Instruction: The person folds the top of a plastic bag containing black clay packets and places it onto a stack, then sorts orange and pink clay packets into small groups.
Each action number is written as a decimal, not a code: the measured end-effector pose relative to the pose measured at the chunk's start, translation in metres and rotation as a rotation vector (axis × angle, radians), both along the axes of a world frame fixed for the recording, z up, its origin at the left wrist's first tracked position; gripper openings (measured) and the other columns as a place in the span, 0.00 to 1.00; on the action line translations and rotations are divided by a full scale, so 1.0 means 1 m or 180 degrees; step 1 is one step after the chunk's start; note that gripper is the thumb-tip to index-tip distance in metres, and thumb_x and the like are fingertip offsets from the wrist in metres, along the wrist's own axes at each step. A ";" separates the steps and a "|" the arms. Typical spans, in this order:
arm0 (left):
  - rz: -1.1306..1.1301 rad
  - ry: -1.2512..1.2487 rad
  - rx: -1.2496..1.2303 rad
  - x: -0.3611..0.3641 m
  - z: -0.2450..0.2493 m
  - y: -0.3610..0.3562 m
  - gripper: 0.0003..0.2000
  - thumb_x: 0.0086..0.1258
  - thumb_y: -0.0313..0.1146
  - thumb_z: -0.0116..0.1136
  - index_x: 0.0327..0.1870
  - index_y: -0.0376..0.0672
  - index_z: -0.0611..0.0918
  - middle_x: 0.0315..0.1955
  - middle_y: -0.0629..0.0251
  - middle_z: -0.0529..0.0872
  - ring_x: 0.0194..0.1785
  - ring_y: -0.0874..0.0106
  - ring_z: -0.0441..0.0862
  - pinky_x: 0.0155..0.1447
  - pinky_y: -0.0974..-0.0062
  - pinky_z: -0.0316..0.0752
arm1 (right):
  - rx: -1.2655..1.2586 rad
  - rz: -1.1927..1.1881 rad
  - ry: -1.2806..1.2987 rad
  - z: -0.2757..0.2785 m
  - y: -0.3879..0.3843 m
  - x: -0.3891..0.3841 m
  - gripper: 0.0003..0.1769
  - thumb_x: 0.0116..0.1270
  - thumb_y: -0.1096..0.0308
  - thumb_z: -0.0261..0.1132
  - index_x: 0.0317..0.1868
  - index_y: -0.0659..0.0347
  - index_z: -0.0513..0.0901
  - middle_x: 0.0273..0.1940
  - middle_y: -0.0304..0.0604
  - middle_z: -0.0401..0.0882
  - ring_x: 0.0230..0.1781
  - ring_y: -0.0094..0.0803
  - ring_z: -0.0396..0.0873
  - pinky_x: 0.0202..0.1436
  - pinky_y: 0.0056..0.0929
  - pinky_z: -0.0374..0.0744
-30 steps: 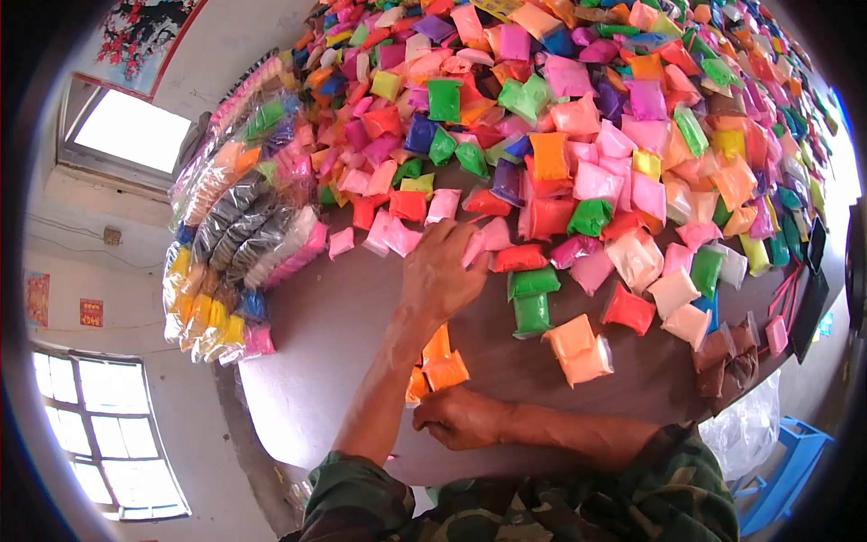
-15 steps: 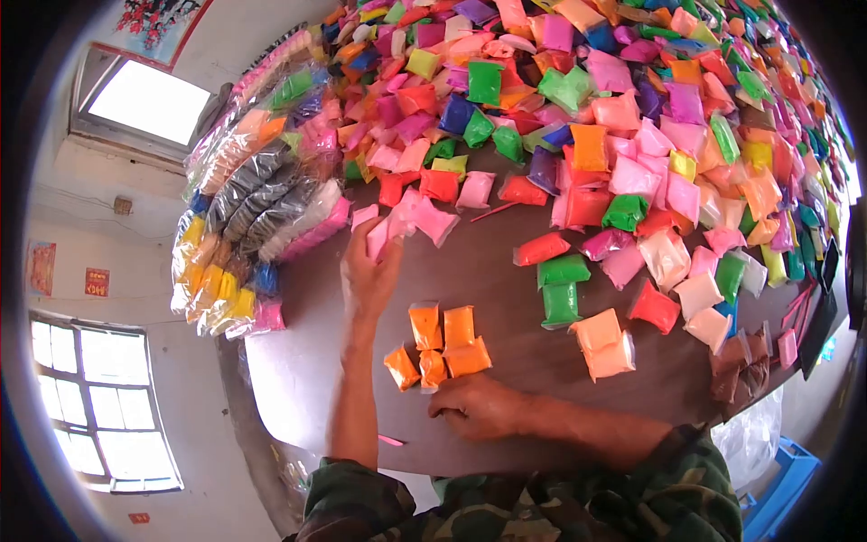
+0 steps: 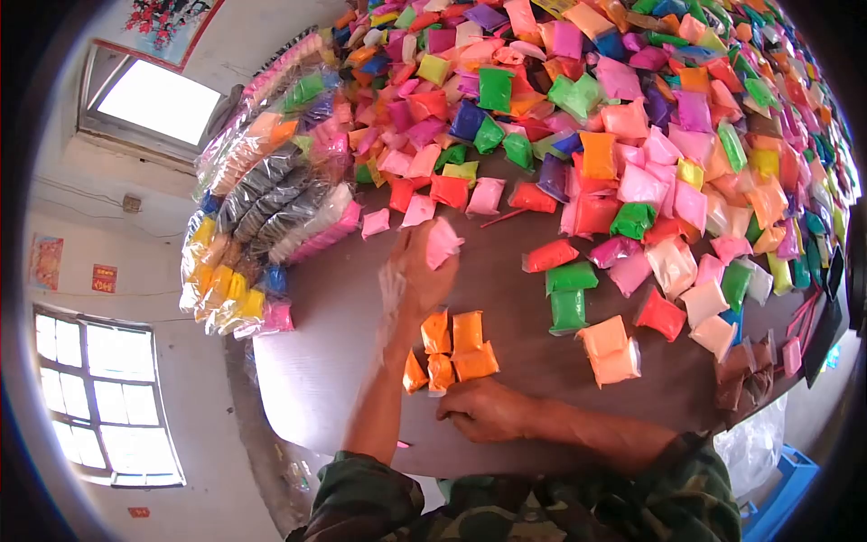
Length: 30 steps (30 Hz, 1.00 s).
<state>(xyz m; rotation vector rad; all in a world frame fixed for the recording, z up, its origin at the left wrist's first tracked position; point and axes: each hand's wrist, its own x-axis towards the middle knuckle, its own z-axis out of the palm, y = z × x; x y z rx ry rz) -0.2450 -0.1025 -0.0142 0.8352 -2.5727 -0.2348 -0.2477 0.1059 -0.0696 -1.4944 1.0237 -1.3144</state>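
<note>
Brown tabletop [image 3: 343,361], heaped with packets: 1 small pink plastic packet [image 3: 442,242] is pinched above it by the closed left hand [image 3: 411,275] (probably light, squashy, best gripped mid-body). Nothing is held by the slack right hand [image 3: 488,411], beside 5 orange packets [image 3: 452,348].

A brown table [image 3: 506,298] carried a dense heap of small coloured packets [image 3: 632,108] across its far side. Nearer, two green packets [image 3: 569,294] lay touching, with peach packets [image 3: 610,348] and a red packet [image 3: 657,313] just beside them, and brown packets [image 3: 742,370] at the right edge. Clear bags of bundled packets [image 3: 262,208] were stacked at the left edge. Beyond them were two windows [image 3: 99,397] and a red wall slip [image 3: 104,277].
</note>
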 end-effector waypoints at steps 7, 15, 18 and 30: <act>-0.0179 0.0034 -0.0375 0.035 0.012 -0.054 0.25 0.63 0.39 0.75 0.60 0.39 0.84 0.56 0.50 0.88 0.59 0.48 0.85 0.65 0.55 0.78 | 0.0108 0.0003 -0.0094 0.006 0.003 0.000 0.10 0.65 0.78 0.64 0.45 0.68 0.87 0.43 0.58 0.87 0.47 0.57 0.87 0.54 0.50 0.84; -0.0031 -0.0524 0.0096 0.000 0.000 -0.057 0.28 0.62 0.43 0.74 0.63 0.44 0.84 0.60 0.51 0.86 0.64 0.49 0.82 0.69 0.53 0.77 | 0.0088 0.0071 -0.0027 0.007 0.002 -0.004 0.11 0.65 0.79 0.63 0.45 0.67 0.87 0.42 0.59 0.86 0.46 0.57 0.87 0.53 0.50 0.84; -0.0109 -0.0675 0.0148 0.025 0.006 -0.055 0.27 0.60 0.38 0.73 0.63 0.45 0.84 0.59 0.51 0.86 0.64 0.50 0.82 0.68 0.55 0.77 | 0.0043 0.0035 -0.0015 0.007 0.002 -0.005 0.10 0.64 0.79 0.64 0.44 0.67 0.87 0.41 0.58 0.86 0.46 0.56 0.87 0.53 0.50 0.84; -0.0211 -0.0839 0.0422 0.109 0.040 -0.082 0.29 0.64 0.39 0.75 0.67 0.44 0.83 0.67 0.51 0.82 0.74 0.52 0.77 0.77 0.56 0.71 | 0.0269 0.0061 0.0017 0.014 0.003 -0.006 0.09 0.66 0.79 0.64 0.44 0.66 0.87 0.41 0.55 0.87 0.46 0.54 0.87 0.52 0.47 0.84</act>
